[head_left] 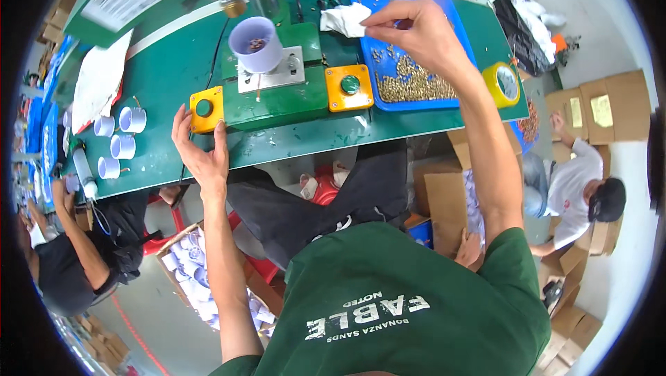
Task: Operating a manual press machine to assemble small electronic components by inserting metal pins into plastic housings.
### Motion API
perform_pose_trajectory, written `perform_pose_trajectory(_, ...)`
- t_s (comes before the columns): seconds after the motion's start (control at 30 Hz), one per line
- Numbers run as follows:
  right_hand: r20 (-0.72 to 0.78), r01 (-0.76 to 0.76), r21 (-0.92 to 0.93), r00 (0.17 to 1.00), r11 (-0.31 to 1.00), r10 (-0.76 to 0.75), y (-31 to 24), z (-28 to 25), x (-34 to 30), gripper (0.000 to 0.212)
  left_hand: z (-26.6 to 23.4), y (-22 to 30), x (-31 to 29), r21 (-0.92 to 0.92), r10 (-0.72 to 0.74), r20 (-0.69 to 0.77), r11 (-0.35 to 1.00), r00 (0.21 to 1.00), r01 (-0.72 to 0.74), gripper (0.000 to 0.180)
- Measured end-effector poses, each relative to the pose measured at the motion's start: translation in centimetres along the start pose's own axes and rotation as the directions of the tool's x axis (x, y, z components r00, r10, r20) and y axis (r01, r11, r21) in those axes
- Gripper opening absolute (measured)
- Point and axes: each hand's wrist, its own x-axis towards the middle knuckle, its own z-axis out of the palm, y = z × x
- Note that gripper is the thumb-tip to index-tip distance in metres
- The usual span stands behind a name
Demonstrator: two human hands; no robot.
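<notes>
A pale lilac plastic cup stands on the metal plate of a green bench press, with something small and brownish inside it. My left hand is open, thumb and fingers spread around the near side of a yellow box with a green button. Over the blue tray of small brass-coloured metal parts, my right hand is closed in a pinch. Its fingertips meet the edge of a crumpled white tissue; whatever they hold is too small or hidden to make out.
Another yellow button box sits right of the press base. Yellow tape lies at the bench's right edge. Several lilac cups and a bottle stand at left. A carton of cups is below. Co-workers sit on both sides.
</notes>
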Motion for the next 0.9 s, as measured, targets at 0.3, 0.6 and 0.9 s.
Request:
perform_pose_trajectory(0.3, 0.166, 0.162, 0.109, 0.97, 0.981, -0.179, -7.6, 4.6, 5.0, 0.011, 0.3, -0.5, -0.3, -0.018, -0.02, -0.046, 1.0, 0.999, 0.02, 0.061)
perform_pose_trajectory(0.6, 0.261, -0.004, -0.107, 0.965, 0.994, 0.032, -8.5, 5.4, 6.4, 0.014, 0.4, -0.4, -0.3, -0.025, -0.014, -0.07, 1.0, 0.997, 0.012, 0.063)
perform_pose_trajectory(0.9, 0.312, 0.09, -0.141, 0.949, 0.986, -0.042, -10.7, 5.6, 7.2, 0.033, 0.2, -0.6, -0.2, -0.038, -0.01, -0.078, 0.999, 0.997, 0.007, 0.06)
